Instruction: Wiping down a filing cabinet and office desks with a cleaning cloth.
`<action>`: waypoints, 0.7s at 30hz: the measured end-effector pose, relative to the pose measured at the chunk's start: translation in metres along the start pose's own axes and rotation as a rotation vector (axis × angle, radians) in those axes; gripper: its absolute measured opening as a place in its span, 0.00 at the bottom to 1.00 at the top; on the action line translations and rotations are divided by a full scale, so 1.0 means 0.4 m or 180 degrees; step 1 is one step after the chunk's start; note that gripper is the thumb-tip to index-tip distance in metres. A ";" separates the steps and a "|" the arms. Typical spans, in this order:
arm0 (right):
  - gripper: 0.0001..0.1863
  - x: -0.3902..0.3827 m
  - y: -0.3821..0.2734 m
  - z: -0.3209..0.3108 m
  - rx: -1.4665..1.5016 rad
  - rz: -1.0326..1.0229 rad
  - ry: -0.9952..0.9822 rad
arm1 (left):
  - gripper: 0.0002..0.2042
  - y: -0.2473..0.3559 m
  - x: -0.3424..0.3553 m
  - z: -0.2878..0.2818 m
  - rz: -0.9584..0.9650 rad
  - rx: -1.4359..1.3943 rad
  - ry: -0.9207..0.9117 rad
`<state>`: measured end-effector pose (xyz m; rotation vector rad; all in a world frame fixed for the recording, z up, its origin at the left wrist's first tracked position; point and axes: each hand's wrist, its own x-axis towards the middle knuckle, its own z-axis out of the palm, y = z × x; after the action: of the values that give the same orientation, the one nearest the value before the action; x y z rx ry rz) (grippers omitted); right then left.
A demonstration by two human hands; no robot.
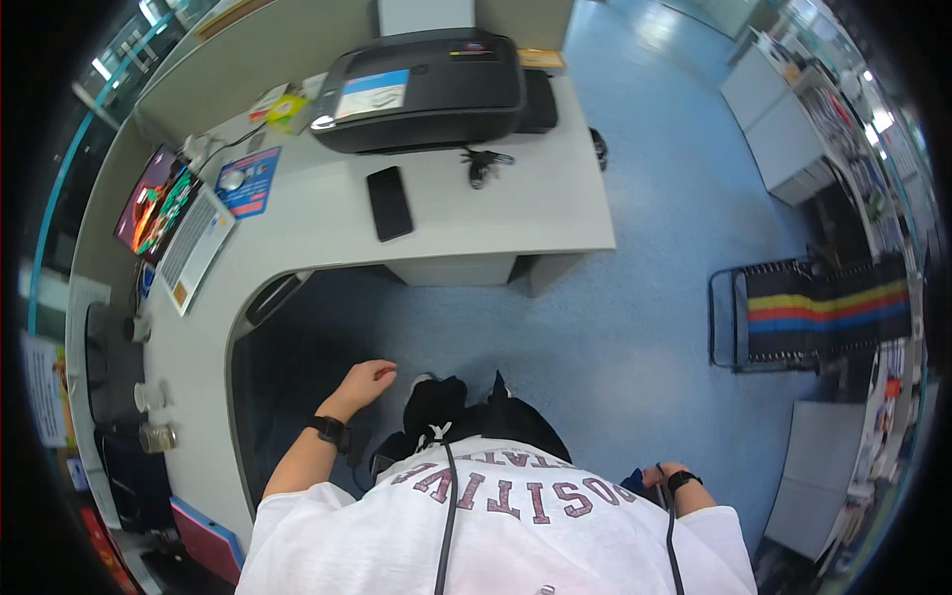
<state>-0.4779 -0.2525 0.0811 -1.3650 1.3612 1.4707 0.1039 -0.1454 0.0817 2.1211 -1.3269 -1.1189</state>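
My left hand [367, 383], a dark watch on its wrist, hangs over the floor in front of the desk. Its fingers are curled together, and nothing shows in them. Close to my right side, my right hand [666, 474] is closed by a dark blue item that I cannot make out; a black band circles that wrist. Ahead, a black phone [390, 203] lies on the light desk [317, 213]. Behind it to the right sits a small bundle of black cable [483, 167]. Both hands are apart from the desk.
A black printer [426, 89] stands at the desk's back. Left of it are an open laptop [198, 238], a blue sheet [248, 183] and a glass jar [157, 437]. A striped folding chair [823, 312] and white cabinets [813, 476] line the right. Dark cords hang over my shirt.
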 end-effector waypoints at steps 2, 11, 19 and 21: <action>0.21 -0.023 0.022 0.058 -0.0147 -0.0104 -0.0141 | 0.14 0.036 0.007 -0.002 0.0051 0.0091 -0.0203; 0.13 -0.098 0.154 0.205 0.3192 -0.0879 -0.0693 | 0.14 0.168 0.153 0.029 0.0513 0.0113 -0.0594; 0.13 -0.492 0.153 -0.056 0.6838 -0.2061 0.1796 | 0.14 0.270 0.387 0.067 0.0727 -0.0070 -0.1387; 0.19 -0.325 0.274 -0.022 0.4816 -0.0007 0.4053 | 0.12 0.335 0.423 0.069 0.1030 -0.0045 -0.1399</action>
<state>-0.5547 -0.2628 0.2326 -1.0128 2.2907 -0.8385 0.0458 -0.3551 0.0855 1.6199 -1.7690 -1.4912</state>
